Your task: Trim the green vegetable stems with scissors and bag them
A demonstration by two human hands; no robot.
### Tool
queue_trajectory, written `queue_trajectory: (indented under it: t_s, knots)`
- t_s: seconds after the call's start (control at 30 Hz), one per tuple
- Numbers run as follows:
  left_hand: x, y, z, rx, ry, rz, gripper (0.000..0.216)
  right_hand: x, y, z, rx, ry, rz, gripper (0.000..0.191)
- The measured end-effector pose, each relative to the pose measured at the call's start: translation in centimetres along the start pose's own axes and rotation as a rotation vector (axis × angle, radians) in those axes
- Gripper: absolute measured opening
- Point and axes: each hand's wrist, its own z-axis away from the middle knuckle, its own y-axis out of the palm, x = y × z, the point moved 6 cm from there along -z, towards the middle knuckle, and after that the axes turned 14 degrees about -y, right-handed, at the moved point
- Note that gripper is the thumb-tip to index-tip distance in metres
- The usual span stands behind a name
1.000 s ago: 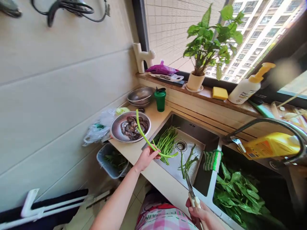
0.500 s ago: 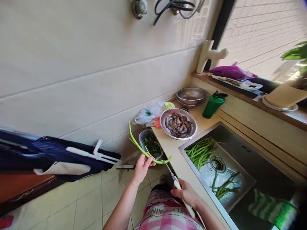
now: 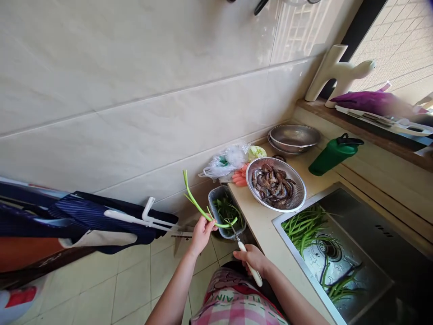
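My left hand [image 3: 201,234] pinches a long green bean stalk [image 3: 195,203] that curves up to the left, its lower end hanging over a small grey bin [image 3: 214,197] holding green trimmings. My right hand [image 3: 252,258] grips white-handled scissors [image 3: 242,253], whose blades point up at the stalk's lower end above the bin. More green beans [image 3: 302,222] lie in the steel sink [image 3: 372,234] to the right.
A steel colander of shrimp [image 3: 275,184] sits on the counter [image 3: 262,225] beside the sink. Behind it are stacked steel bowls [image 3: 293,136], a green bottle [image 3: 333,154], a plastic bag [image 3: 225,161] and carrots [image 3: 239,176]. A folded rack with dark cloth [image 3: 101,216] leans on the tiled wall.
My view swung left from the sink to the bin. Both hands moved left off the sink, carrying the stalk and scissors over the bin, and the scissors now meet the stalk's end.
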Motion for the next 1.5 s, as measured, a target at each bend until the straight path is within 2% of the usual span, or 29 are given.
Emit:
queue_trajectory:
  t_s: [0.2, 0.37, 0.6, 0.9, 1.23, 1.43, 1.5]
  knots:
    - [2.4, -0.7, -4.2, -0.021, -0.034, -0.017, 0.032, -0.2, 0.4, -3.2, -0.032, 0.101, -0.011, 0.032]
    - [2.8, -1.1, -5.0, -0.011, -0.055, 0.004, 0.031, -1.1, 0.0, -3.1, -0.054, 0.137, -0.048, 0.032]
    - [2.6, -0.3, -4.2, -0.006, -0.044, -0.005, 0.029, -2.3, -1.1, -1.7, -0.072, 0.090, -0.064, 0.021]
    - [1.2, 3.3, -2.5, 0.064, 0.014, -0.064, 0.025, -2.7, -2.4, 1.2, -0.111, -0.048, -0.042, 0.014]
    - [0.4, 5.2, -0.5, -0.006, 0.005, 0.013, 0.031, -3.6, -3.8, 4.0, -0.159, -0.117, -0.053, 0.014]
    - [-0.7, 7.3, 1.7, 0.098, -0.051, 0.237, 0.035, -4.1, -5.1, 7.0, -0.194, -0.182, -0.135, 0.012]
    - [-1.2, 8.7, 2.6, 0.169, -0.051, 0.222, 0.033, -4.8, -5.9, 8.6, -0.222, -0.220, -0.180, 0.012]
